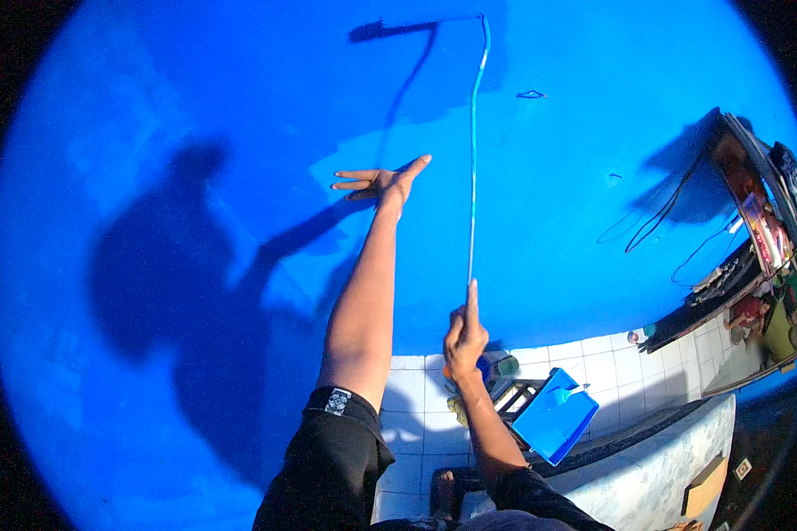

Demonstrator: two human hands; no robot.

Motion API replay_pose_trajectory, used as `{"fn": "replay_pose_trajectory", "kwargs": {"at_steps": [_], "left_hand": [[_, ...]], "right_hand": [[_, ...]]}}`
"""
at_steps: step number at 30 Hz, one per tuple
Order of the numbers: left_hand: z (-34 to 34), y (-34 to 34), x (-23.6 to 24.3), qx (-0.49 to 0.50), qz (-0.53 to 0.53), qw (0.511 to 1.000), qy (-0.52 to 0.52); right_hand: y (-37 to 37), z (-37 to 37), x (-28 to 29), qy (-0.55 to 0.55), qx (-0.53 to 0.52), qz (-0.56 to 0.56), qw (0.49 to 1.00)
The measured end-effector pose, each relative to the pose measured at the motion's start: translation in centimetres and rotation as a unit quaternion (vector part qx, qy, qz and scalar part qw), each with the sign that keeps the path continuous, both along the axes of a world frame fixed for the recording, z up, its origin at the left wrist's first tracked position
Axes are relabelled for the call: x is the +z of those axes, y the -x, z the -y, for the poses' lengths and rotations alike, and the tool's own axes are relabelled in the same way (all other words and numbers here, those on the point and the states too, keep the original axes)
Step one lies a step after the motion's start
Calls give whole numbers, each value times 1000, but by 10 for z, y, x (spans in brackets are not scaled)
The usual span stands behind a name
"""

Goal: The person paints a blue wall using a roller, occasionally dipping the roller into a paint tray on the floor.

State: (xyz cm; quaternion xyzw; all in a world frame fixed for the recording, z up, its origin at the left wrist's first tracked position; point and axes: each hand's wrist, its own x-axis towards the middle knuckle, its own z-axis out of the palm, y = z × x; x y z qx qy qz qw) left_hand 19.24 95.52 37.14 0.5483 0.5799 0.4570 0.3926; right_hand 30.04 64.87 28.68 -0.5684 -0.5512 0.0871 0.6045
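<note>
My right hand (pixel 466 341) is closed around the lower end of a long thin paint roller pole (pixel 474 150), with the index finger stretched along it. The pole rises along a blue wall (pixel 576 221) and bends left at the top to a dark, paint-covered roller (pixel 376 32). Darker blue lies around and below the roller, beside a lighter patch of wall. My left hand (pixel 388 184) is raised in front of the wall with fingers spread and nothing in it. Whether it touches the wall I cannot tell.
A blue paint tray (pixel 553 420) with a light-blue tool in it stands by a dark frame over white floor tiles (pixel 443 435). A pale mattress-like slab (pixel 655 460) lies at lower right. Cluttered shelves (pixel 757 212) and loose cables (pixel 673 208) are at right.
</note>
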Motion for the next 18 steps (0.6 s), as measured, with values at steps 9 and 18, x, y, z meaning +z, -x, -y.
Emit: {"fn": "replay_pose_trajectory", "kwargs": {"at_steps": [9, 18], "left_hand": [[51, -4, 38, -70, 98, 988, -99], [57, -2, 46, -114, 96, 987, -62]], "right_hand": [[-37, 120, -88, 110, -14, -4, 994], [-39, 86, -89, 151, -31, -24, 988]]}}
